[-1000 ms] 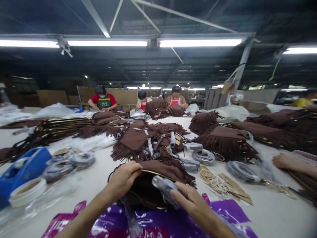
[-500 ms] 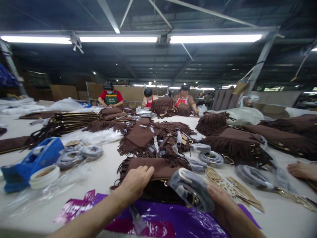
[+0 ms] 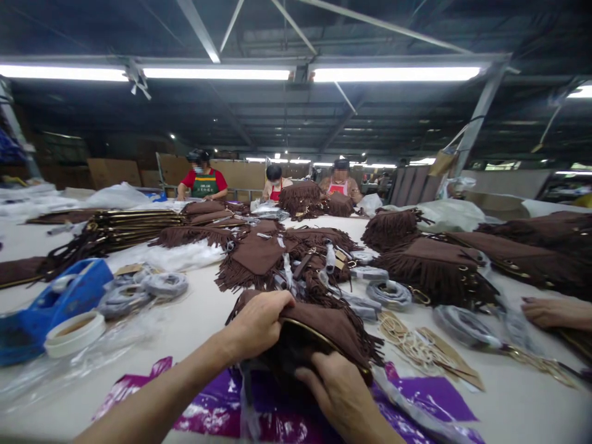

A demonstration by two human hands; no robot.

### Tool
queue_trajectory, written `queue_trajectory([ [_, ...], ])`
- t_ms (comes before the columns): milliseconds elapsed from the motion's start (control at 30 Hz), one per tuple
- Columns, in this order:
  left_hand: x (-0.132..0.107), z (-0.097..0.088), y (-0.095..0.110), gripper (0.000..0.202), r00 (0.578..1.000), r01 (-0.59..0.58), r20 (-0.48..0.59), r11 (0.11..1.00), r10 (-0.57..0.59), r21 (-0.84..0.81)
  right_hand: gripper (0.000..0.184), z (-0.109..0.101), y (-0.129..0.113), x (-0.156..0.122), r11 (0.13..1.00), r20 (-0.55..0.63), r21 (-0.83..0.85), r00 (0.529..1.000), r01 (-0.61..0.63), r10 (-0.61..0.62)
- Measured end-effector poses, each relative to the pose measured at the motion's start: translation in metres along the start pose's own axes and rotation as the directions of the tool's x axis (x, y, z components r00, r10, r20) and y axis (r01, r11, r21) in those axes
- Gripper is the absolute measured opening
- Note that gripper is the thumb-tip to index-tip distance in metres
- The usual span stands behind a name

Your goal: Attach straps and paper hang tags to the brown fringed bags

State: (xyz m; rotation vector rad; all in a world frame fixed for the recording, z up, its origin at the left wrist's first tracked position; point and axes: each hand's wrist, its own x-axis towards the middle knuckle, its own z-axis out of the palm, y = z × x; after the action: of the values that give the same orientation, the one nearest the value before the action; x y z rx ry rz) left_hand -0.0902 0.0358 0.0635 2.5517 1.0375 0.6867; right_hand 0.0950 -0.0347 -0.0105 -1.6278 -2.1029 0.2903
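Note:
A brown fringed bag (image 3: 324,317) lies in front of me with its gold-zippered mouth open towards me. My left hand (image 3: 259,324) is closed on the bag's upper edge and lifts it. At the lower side of the dark mouth is my right hand (image 3: 345,385), its fingers curled against the bag; the fingertips are partly lost in shadow. Beneath the bag lies shiny purple plastic sheeting (image 3: 430,394). A plastic-wrapped strap (image 3: 411,404) trails over the sheeting, right of my right hand. The bag's inside is too dark to make out.
A blue tape dispenser (image 3: 69,293) and white tape roll (image 3: 74,333) stand left, beside wrapped coiled straps (image 3: 164,283). More fringed bags (image 3: 256,253) are piled ahead. White strings (image 3: 411,339) lie right. A co-worker's hand (image 3: 557,313) rests at the right edge; several people sit opposite.
My right hand has let go of the wrapped coiled strap and moved left to the bag's mouth. My left hand has raised the bag's upper edge, so the mouth gapes wider.

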Motion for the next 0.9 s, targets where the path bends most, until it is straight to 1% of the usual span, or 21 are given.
queue_trajectory([
  [67,0.000,0.002,0.002,0.034,0.999,-0.002,0.047,0.999,0.004,-0.054,0.023,0.021,-0.003,0.019,0.980,-0.099,-0.191,0.995,-0.050,0.032],
  [133,0.001,0.006,-0.002,0.029,0.998,0.007,0.061,0.996,-0.002,-0.089,0.026,0.037,-0.006,0.036,0.961,-0.175,-0.272,0.984,-0.057,0.009],
  [167,0.001,0.009,-0.007,0.026,0.998,0.026,0.062,0.994,-0.019,-0.106,0.028,0.043,-0.007,0.043,0.955,-0.188,-0.291,0.982,-0.053,-0.003],
  [233,0.000,0.014,-0.018,0.019,0.994,0.093,0.074,0.983,-0.082,-0.155,0.030,0.050,-0.009,0.048,0.953,-0.148,-0.302,0.989,-0.017,-0.029],
  [300,-0.008,0.014,-0.030,0.019,0.985,0.153,0.111,0.959,-0.130,-0.237,0.029,0.051,-0.006,0.041,0.958,-0.078,-0.284,0.995,0.038,-0.062],
  [367,-0.024,0.006,-0.038,0.036,0.981,0.164,0.150,0.932,-0.121,-0.324,0.024,0.049,0.000,0.024,0.954,-0.043,-0.296,0.997,0.054,-0.070],
  [400,-0.035,0.000,-0.040,0.045,0.981,0.163,0.156,0.926,-0.115,-0.340,0.023,0.047,0.004,0.014,0.946,-0.063,-0.321,0.995,0.053,-0.077],
  [433,-0.047,-0.006,-0.042,0.049,0.981,0.164,0.150,0.931,-0.120,-0.325,0.022,0.045,0.006,0.004,0.936,-0.102,-0.345,0.988,0.071,-0.112],
  [500,-0.070,-0.015,-0.042,0.044,0.981,0.173,0.124,0.961,-0.149,-0.215,0.021,0.043,0.004,-0.013,0.921,-0.193,-0.355,0.952,0.159,-0.239],
  [533,-0.080,-0.017,-0.042,0.041,0.980,0.176,0.115,0.974,-0.160,-0.143,0.021,0.043,-0.002,-0.019,0.917,-0.221,-0.335,0.929,0.214,-0.298],
  [567,-0.089,-0.016,-0.043,0.039,0.980,0.173,0.115,0.982,-0.163,-0.080,0.018,0.045,-0.011,-0.022,0.918,-0.227,-0.304,0.917,0.254,-0.329],
  [600,-0.095,-0.013,-0.044,0.038,0.979,0.165,0.127,0.986,-0.160,-0.029,0.012,0.047,-0.025,-0.023,0.925,-0.212,-0.270,0.921,0.266,-0.327],
  [667,-0.104,-0.001,-0.049,0.037,0.974,0.167,0.141,0.983,-0.176,0.073,0.006,0.056,-0.058,-0.018,0.948,-0.156,-0.248,0.958,0.199,-0.241],
  [733,-0.107,0.015,-0.060,0.036,0.965,0.217,0.105,0.954,-0.242,0.204,0.029,0.068,-0.092,-0.006,0.969,-0.078,-0.228,0.990,0.098,-0.118],
  [767,-0.108,0.022,-0.068,0.037,0.957,0.254,0.071,0.928,-0.282,0.272,0.031,0.074,-0.105,0.002,0.973,-0.018,-0.224,0.998,0.062,-0.068],
  [800,-0.109,0.029,-0.077,0.038,0.951,0.276,0.047,0.904,-0.307,0.326,0.020,0.079,-0.115,0.010,0.974,0.026,-0.221,0.999,0.042,-0.037],
  [833,-0.109,0.035,-0.086,0.040,0.949,0.279,0.039,0.890,-0.313,0.361,0.019,0.084,-0.122,0.017,0.976,0.042,-0.217,0.999,-0.007,0.017],
  [900,-0.110,0.043,-0.105,0.041,0.963,0.226,0.052,0.898,-0.264,0.378,0.021,0.088,-0.127,0.025,0.973,0.048,-0.216,0.994,-0.083,0.095],
])
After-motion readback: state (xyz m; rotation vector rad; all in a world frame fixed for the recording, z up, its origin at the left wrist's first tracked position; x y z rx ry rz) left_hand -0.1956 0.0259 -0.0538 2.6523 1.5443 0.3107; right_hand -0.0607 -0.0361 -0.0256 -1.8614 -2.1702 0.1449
